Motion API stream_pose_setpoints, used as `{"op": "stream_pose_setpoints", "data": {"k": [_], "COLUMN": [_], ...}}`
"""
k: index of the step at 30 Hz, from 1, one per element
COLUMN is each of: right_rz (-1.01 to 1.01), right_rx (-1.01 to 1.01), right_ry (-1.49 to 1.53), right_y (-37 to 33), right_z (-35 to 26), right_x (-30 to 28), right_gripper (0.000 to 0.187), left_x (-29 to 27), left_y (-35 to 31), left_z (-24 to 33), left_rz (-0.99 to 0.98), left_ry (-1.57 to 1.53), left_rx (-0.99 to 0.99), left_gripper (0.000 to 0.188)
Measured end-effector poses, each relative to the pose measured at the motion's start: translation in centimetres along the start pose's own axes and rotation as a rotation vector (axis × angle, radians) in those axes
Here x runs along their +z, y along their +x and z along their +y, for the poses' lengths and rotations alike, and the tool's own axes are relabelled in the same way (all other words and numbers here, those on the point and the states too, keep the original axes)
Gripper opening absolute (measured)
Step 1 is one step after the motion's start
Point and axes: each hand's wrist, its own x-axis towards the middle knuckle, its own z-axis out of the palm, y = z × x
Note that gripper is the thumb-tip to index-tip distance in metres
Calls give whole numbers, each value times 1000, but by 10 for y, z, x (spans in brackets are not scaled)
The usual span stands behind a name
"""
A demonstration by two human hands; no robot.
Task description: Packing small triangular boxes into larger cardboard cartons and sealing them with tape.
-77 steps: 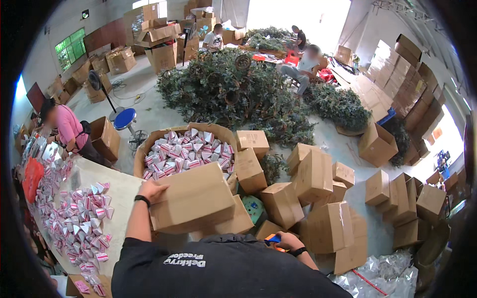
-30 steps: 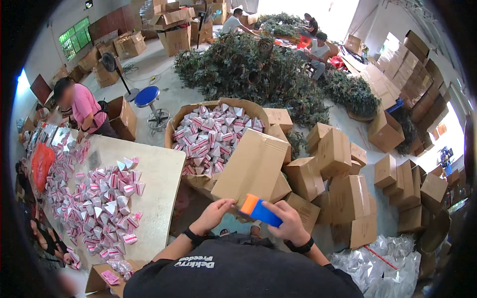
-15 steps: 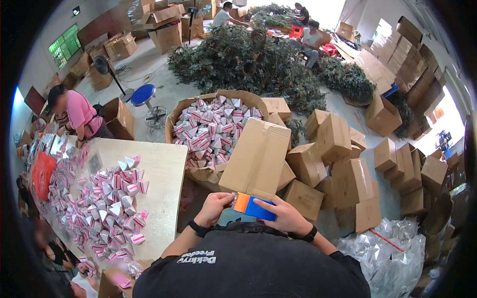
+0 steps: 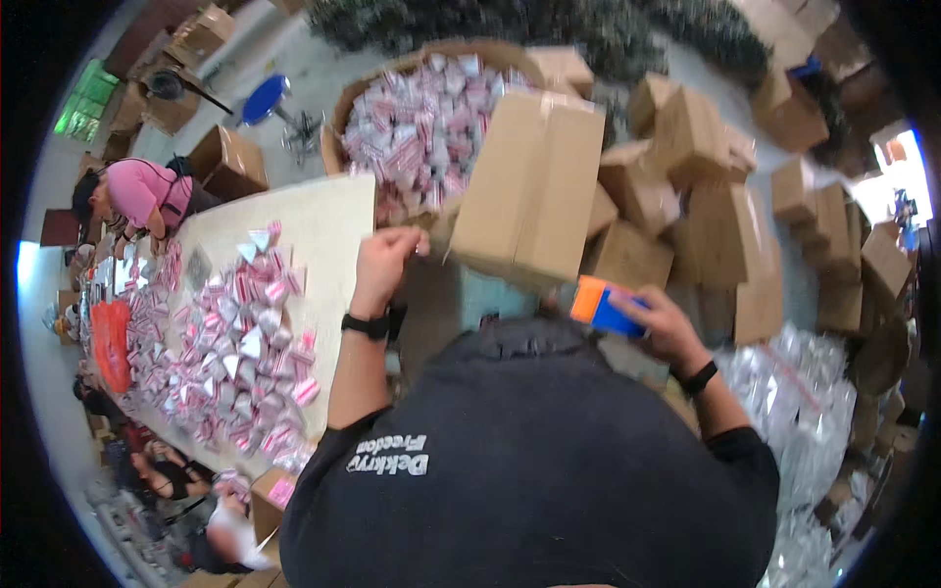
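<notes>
A blue and orange tape dispenser (image 4: 606, 306) is in my right hand (image 4: 667, 328), fingers wrapped round its blue body and the orange end facing left. My left hand (image 4: 387, 263) is raised beside the table's right edge, thumb and fingers pinched together. A tiny pale bit shows at its fingertips, too small and blurred to name. Between and beyond my hands stands a closed brown carton (image 4: 529, 186), a seam running down its top. My left hand is nearest its near left corner, without visibly touching it. The dispenser is just off its near right corner.
Left is a pale table (image 4: 338, 211) heaped with pink-and-white wrapped triangular packs (image 4: 235, 343). Behind the carton, a big open box (image 4: 343, 108) holds more. Several cartons (image 4: 706, 137) stack to the right, beside clear plastic bags (image 4: 804, 412). A person in pink (image 4: 147, 196) bends over the table.
My hands have moved apart: the left went up and left, the right went right with the tape dispenser. The view has tilted down, so the carton and table sit higher.
</notes>
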Motion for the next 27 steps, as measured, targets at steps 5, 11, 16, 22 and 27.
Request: {"op": "stream_pose_setpoints", "data": {"k": [5, 11, 16, 22, 27], "right_rz": [-32, -43, -78, -109, -119], "right_rx": [89, 145, 192, 165, 138], "right_ry": [-100, -111, -44, -65, -59], "right_y": [-3, 6, 7, 7, 13], "right_z": [-1, 2, 7, 12, 10], "right_x": [-9, -4, -10, -15, -20], "right_gripper": [86, 87, 87, 88, 88], "left_x": [22, 43, 41, 35, 29], "left_y": [9, 10, 8, 7, 12], "left_z": [-12, -26, -23, -14, -23], "left_rz": [-39, 104, 93, 87, 78], "left_ry": [-73, 111, 151, 107, -41], "left_rx": [-59, -33, -58, -57, -36], "left_gripper": [24, 23, 24, 24, 23]}}
